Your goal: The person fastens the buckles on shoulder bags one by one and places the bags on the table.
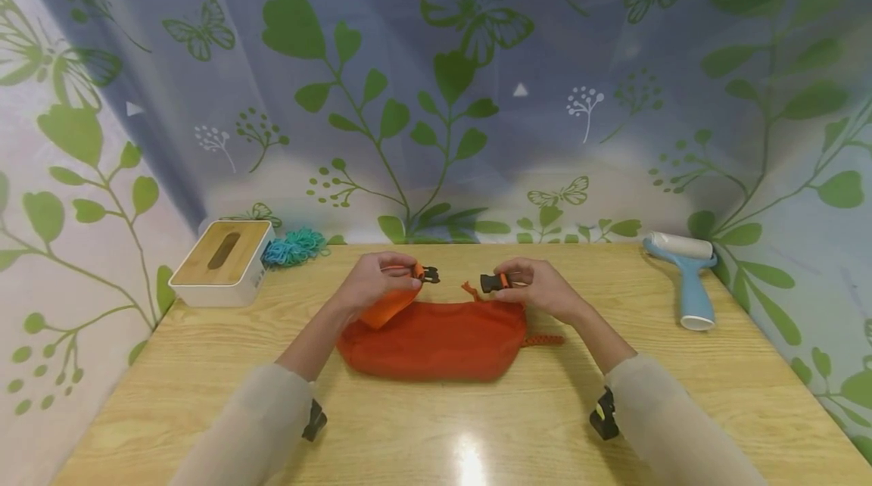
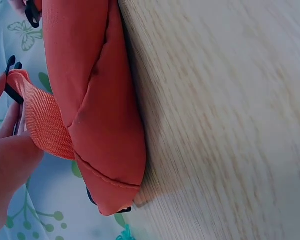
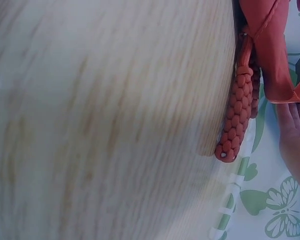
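Nearest you, your pale sleeves reach in over the tabletop, a dark device at each wrist. Beyond them the red pouch lies lengthwise on the tabletop in front of you, a braided pull sticking out past its right end. Over the pouch's far side, your left hand pinches the pronged buckle half with its orange strap, which covers the pouch's far left part. Your right hand pinches the socket buckle half; the two halves face each other, apart, and a short orange cord pokes up beside the socket. Farther off, a wood-topped tissue box and teal yarn sit left, touching or nearly so, while a blue lint roller lies well right. A leaf-and-butterfly curtain closes the back.
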Motion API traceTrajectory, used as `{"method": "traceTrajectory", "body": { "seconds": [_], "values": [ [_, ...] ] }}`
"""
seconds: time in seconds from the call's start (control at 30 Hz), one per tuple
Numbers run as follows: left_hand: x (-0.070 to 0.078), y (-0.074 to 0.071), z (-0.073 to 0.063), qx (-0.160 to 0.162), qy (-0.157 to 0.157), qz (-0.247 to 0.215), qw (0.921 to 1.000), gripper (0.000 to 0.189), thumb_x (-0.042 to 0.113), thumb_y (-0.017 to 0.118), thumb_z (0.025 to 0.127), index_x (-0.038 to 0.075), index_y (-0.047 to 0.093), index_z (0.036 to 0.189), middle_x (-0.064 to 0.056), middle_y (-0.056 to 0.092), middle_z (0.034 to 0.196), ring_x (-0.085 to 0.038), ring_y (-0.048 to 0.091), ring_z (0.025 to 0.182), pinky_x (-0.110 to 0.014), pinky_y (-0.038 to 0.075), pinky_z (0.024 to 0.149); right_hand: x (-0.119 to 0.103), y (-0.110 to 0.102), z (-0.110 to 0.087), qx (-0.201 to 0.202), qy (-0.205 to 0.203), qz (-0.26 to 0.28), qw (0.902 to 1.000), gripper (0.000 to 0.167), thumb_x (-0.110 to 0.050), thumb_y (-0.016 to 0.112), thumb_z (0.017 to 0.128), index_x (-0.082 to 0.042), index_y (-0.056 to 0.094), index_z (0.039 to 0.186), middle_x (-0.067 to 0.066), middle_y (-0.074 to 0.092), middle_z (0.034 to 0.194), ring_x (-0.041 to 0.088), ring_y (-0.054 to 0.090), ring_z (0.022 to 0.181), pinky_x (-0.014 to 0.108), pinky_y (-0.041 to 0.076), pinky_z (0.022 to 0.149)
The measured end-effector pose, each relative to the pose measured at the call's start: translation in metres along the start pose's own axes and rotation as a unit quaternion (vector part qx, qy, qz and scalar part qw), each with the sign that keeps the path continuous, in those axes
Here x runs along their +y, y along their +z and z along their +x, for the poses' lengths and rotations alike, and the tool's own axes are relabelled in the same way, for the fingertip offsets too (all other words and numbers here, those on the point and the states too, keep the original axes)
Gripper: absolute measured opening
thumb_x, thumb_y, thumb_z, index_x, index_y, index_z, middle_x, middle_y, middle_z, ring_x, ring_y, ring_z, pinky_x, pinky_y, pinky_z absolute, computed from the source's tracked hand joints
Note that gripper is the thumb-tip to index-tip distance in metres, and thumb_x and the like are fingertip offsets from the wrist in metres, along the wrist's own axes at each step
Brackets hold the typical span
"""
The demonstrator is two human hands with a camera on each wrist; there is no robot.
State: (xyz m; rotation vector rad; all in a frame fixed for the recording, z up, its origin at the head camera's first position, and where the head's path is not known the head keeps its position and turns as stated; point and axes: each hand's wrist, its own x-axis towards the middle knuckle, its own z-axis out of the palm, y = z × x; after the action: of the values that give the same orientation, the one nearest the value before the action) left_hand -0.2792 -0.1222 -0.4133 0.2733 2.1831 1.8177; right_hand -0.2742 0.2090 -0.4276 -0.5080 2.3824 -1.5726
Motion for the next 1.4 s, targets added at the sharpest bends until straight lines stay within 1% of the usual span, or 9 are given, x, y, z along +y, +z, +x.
{"method": "traceTrajectory", "body": {
  "seconds": [0.17, 0.3, 0.57, 0.7, 1.0, 1.23, 1.4],
  "values": [
    [0.0, 0.003, 0.002, -0.001, -0.002, -0.001, 1.0, 0.05, 0.007, 0.079, 0.088, -0.004, 0.062, 0.133, -0.019, 0.058, 0.139, -0.035, 0.051, 0.134, -0.043, 0.046, 0.108, 0.0, 0.0, 0.0, -0.001, 0.001, 0.002, 1.0, 0.053, -0.009, 0.077, 0.091, 0.007, 0.056, 0.137, 0.021, 0.061, 0.135, 0.039, 0.051, 0.133, 0.041, 0.053, 0.098],
    [0.0, 0.005, 0.002, -0.005, -0.006, 0.0, 1.0, 0.049, 0.006, 0.079, 0.088, -0.004, 0.062, 0.133, -0.02, 0.058, 0.14, -0.035, 0.051, 0.135, -0.044, 0.044, 0.109, 0.001, 0.0, 0.001, -0.001, 0.001, 0.002, 1.0, 0.053, -0.009, 0.078, 0.091, 0.007, 0.056, 0.136, 0.021, 0.061, 0.134, 0.039, 0.052, 0.133, 0.04, 0.053, 0.097],
    [0.0, 0.01, 0.002, -0.007, -0.001, -0.001, 1.0, 0.05, 0.005, 0.079, 0.088, -0.005, 0.062, 0.133, -0.021, 0.057, 0.141, -0.036, 0.051, 0.135, -0.044, 0.044, 0.109, 0.0, 0.001, 0.0, 0.002, 0.003, -0.003, 1.0, 0.053, -0.01, 0.078, 0.091, 0.006, 0.056, 0.137, 0.021, 0.061, 0.135, 0.039, 0.05, 0.134, 0.044, 0.051, 0.1],
    [0.0, 0.012, 0.002, -0.009, 0.001, 0.007, 0.9999, 0.049, 0.005, 0.079, 0.088, -0.004, 0.062, 0.133, -0.02, 0.057, 0.141, -0.035, 0.051, 0.135, -0.043, 0.045, 0.108, -0.001, 0.001, 0.0, 0.003, 0.002, -0.005, 1.0, 0.053, -0.01, 0.078, 0.091, 0.006, 0.057, 0.137, 0.02, 0.061, 0.135, 0.039, 0.05, 0.134, 0.045, 0.051, 0.101],
    [0.0, 0.014, 0.002, -0.011, 0.002, 0.02, 0.9998, 0.048, 0.007, 0.08, 0.088, 0.0, 0.064, 0.133, -0.015, 0.058, 0.142, -0.032, 0.051, 0.135, -0.046, 0.044, 0.109, -0.004, 0.002, -0.001, 0.004, 0.002, -0.008, 1.0, 0.051, -0.01, 0.078, 0.091, 0.004, 0.058, 0.136, 0.02, 0.061, 0.136, 0.039, 0.05, 0.135, 0.047, 0.05, 0.102],
    [0.003, 0.016, 0.002, -0.013, 0.005, 0.027, 0.9995, 0.047, 0.008, 0.079, 0.089, -0.001, 0.064, 0.133, -0.018, 0.058, 0.141, -0.034, 0.05, 0.136, -0.047, 0.043, 0.11, -0.004, 0.0, 0.0, 0.001, 0.002, -0.003, 1.0, 0.052, -0.009, 0.078, 0.091, 0.003, 0.058, 0.137, 0.021, 0.06, 0.137, 0.039, 0.05, 0.134, 0.046, 0.05, 0.102],
    [0.004, 0.018, 0.003, -0.01, 0.005, 0.028, 0.9995, 0.046, 0.008, 0.08, 0.088, -0.001, 0.066, 0.131, -0.017, 0.06, 0.138, -0.035, 0.052, 0.134, -0.047, 0.044, 0.109, -0.002, 0.0, 0.0, -0.002, -0.001, 0.001, 1.0, 0.051, -0.006, 0.078, 0.09, 0.004, 0.058, 0.136, 0.022, 0.06, 0.135, 0.04, 0.052, 0.133, 0.046, 0.051, 0.101]
  ]
}}
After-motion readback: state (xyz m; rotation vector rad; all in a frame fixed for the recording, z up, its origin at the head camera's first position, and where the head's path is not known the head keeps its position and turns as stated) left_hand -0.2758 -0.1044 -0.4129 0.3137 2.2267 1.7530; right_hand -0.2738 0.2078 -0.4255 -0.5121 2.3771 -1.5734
